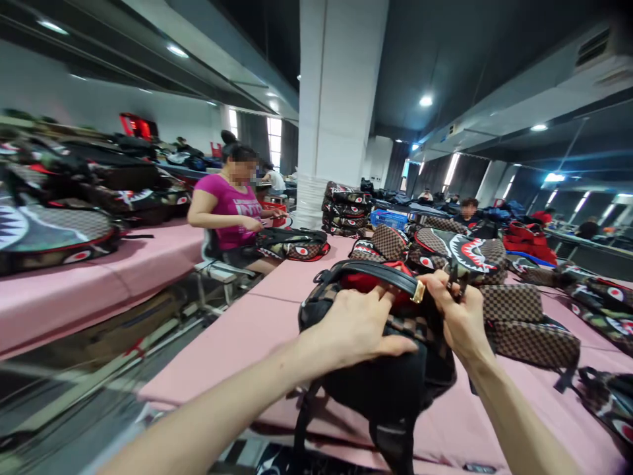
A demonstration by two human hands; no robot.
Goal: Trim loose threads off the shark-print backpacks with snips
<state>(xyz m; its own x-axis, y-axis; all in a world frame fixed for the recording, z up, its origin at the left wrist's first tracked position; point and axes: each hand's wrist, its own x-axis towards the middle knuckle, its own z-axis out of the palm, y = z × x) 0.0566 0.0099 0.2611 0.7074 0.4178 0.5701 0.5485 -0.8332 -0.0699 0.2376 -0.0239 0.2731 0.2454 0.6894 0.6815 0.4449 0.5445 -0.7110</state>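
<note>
A black backpack (pixel 376 389) with brown checkered panels and a red lining stands on the pink-covered table before me. Its black handle (pixel 380 272) arches over the top and ends in a gold metal fitting (pixel 419 292). My left hand (pixel 359 326) grips the bag's upper edge; the fingers reach under the handle into the opening and the thumb lies outside. Beside the gold fitting, my right hand (pixel 459 316) is closed, thumb against fingers, on a dark part at the bag's right edge. Exactly which part it pinches is hard to make out. Black straps (pixel 393 442) hang toward me.
Checkered pouches (pixel 531 330) and shark-face backpacks (pixel 459 251) lie right and behind. A stack of bags (pixel 346 210) stands by a white pillar (pixel 341 99). At left, a co-worker in a magenta shirt (pixel 230 204) handles another backpack (pixel 297 244). More bags (pixel 54 231) cover the left table.
</note>
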